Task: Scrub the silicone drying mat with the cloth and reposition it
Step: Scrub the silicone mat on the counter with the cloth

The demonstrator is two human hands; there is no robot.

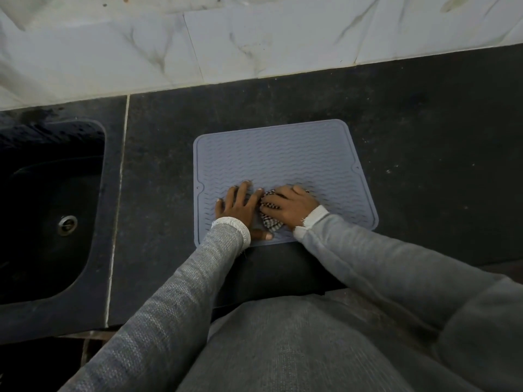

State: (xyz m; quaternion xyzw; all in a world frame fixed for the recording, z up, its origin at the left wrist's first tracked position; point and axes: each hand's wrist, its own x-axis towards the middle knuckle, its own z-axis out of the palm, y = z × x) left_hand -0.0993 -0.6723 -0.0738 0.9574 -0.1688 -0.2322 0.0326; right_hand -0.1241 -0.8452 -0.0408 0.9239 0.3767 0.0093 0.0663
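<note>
A grey silicone drying mat [277, 157] with wavy ridges lies flat on the dark countertop [424, 137], its near edge close to the counter's front. My left hand [237, 207] rests flat on the mat's near left part, fingers spread, holding nothing. Right beside it, my right hand [288, 206] is closed over a bunched black-and-white checked cloth [270, 220] and presses it onto the mat's near middle. The cloth shows between and below the two hands; most of it is covered by my right hand.
A dark sink [48, 210] with a metal drain [67, 224] is set into the counter at the left. A white marbled tile wall [254, 43] rises behind the counter. My grey-sleeved arms and body fill the near foreground.
</note>
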